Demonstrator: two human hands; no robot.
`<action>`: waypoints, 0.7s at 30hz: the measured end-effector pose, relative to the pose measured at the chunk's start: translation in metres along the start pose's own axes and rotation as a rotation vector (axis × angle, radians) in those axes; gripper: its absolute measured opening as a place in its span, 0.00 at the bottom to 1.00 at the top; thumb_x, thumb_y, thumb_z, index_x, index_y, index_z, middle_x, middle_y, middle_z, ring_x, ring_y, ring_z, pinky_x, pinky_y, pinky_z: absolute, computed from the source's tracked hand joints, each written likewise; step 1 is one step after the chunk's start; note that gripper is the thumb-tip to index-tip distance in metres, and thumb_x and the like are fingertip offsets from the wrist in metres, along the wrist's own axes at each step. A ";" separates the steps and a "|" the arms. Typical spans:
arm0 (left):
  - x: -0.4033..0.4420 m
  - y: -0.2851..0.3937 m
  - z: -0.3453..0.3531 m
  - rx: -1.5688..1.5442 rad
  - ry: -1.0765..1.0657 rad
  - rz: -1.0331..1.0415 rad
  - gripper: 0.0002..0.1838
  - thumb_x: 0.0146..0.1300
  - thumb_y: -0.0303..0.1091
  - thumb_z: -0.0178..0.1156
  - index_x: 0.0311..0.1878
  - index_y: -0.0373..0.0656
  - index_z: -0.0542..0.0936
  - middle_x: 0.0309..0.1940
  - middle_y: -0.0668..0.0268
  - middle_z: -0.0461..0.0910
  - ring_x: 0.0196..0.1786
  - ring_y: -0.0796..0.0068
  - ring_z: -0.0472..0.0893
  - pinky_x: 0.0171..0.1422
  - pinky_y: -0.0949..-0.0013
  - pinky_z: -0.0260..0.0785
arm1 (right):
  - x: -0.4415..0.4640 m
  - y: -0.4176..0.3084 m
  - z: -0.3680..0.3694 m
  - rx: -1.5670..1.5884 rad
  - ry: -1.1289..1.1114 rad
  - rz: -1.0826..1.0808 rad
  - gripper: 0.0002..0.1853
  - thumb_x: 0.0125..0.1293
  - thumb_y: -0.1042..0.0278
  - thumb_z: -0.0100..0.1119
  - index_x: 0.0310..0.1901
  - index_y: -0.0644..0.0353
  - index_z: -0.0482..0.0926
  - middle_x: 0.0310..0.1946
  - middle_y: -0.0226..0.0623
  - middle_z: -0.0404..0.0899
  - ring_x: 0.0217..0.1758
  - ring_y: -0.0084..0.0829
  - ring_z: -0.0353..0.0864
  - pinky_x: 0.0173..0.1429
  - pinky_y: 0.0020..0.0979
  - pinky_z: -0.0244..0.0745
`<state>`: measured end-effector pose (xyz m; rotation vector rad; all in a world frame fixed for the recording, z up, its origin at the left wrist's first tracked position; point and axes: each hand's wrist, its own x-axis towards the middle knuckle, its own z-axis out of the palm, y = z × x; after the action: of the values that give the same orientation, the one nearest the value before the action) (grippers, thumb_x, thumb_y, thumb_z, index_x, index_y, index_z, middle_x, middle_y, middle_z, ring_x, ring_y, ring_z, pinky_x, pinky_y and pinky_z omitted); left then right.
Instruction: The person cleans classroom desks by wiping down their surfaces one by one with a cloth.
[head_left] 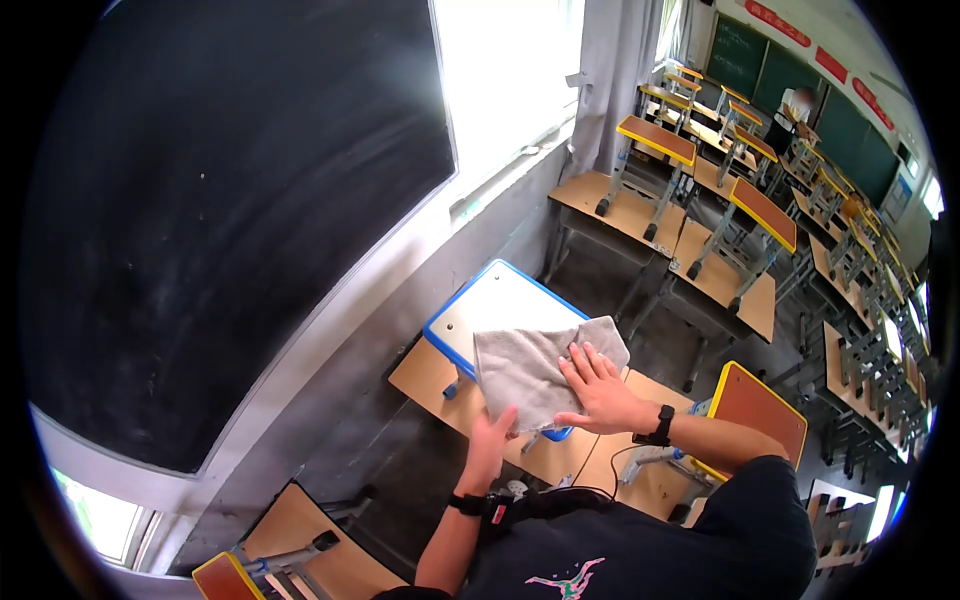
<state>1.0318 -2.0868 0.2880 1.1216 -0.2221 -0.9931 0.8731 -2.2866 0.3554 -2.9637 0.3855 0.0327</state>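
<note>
A grey cloth (540,365) lies spread over the white seat (505,295) with a blue rim, which rests upturned on a wooden desk (425,380). My right hand (605,393) presses flat on the cloth's right part, fingers stretched out and slightly apart. At the cloth's near edge, my left hand (489,445) grips it, thumb on top; its other fingers are mostly hidden. The cloth covers the near half of the seat.
A chair with a brown, yellow-rimmed seat (765,420) stands on the desk to the right. A large blackboard (240,200) and a bright window (510,80) line the left wall. Rows of desks carrying upturned chairs reach back toward another person (795,108).
</note>
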 end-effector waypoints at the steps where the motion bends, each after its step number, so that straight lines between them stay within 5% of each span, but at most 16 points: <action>1: 0.003 -0.008 -0.002 0.006 -0.002 -0.001 0.25 0.76 0.37 0.65 0.67 0.30 0.74 0.55 0.59 0.85 0.51 0.74 0.84 0.57 0.68 0.77 | -0.003 -0.005 0.001 -0.016 0.012 0.016 0.56 0.70 0.21 0.49 0.83 0.63 0.52 0.84 0.63 0.46 0.87 0.65 0.39 0.86 0.59 0.40; 5: -0.005 -0.013 0.005 -0.011 0.008 0.091 0.22 0.75 0.34 0.65 0.65 0.30 0.77 0.56 0.60 0.85 0.53 0.74 0.84 0.60 0.68 0.76 | -0.018 -0.028 -0.011 0.006 -0.003 0.030 0.58 0.68 0.20 0.52 0.82 0.65 0.52 0.83 0.66 0.45 0.87 0.68 0.40 0.85 0.59 0.42; 8: -0.021 -0.006 0.007 0.020 0.074 0.181 0.21 0.74 0.34 0.67 0.62 0.30 0.80 0.55 0.61 0.86 0.54 0.75 0.83 0.61 0.69 0.74 | -0.029 -0.042 -0.016 -0.021 -0.019 0.006 0.56 0.65 0.28 0.64 0.81 0.64 0.55 0.82 0.66 0.48 0.86 0.67 0.44 0.84 0.59 0.45; 10: -0.035 0.000 0.006 0.095 0.109 0.240 0.19 0.73 0.32 0.67 0.61 0.29 0.80 0.53 0.60 0.86 0.54 0.75 0.83 0.62 0.69 0.74 | -0.033 -0.051 -0.014 -0.046 0.037 0.024 0.54 0.59 0.45 0.75 0.80 0.63 0.58 0.81 0.63 0.53 0.84 0.67 0.50 0.82 0.58 0.51; 13: -0.056 0.015 0.009 0.078 0.088 0.236 0.19 0.71 0.29 0.66 0.61 0.30 0.80 0.54 0.60 0.85 0.54 0.73 0.83 0.62 0.69 0.73 | -0.040 -0.068 -0.006 -0.010 0.157 0.076 0.51 0.55 0.59 0.76 0.79 0.60 0.62 0.80 0.61 0.57 0.82 0.67 0.54 0.79 0.56 0.59; 21: -0.090 0.044 0.028 -0.015 -0.014 0.385 0.26 0.66 0.20 0.68 0.66 0.33 0.72 0.56 0.61 0.79 0.57 0.73 0.80 0.63 0.69 0.73 | -0.062 -0.110 0.015 0.331 0.398 0.185 0.42 0.57 0.71 0.72 0.75 0.58 0.67 0.75 0.49 0.66 0.80 0.63 0.59 0.78 0.54 0.64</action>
<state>0.9875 -2.0337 0.3658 1.0101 -0.4247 -0.6586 0.8413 -2.1634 0.3598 -2.5864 0.6427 -0.5507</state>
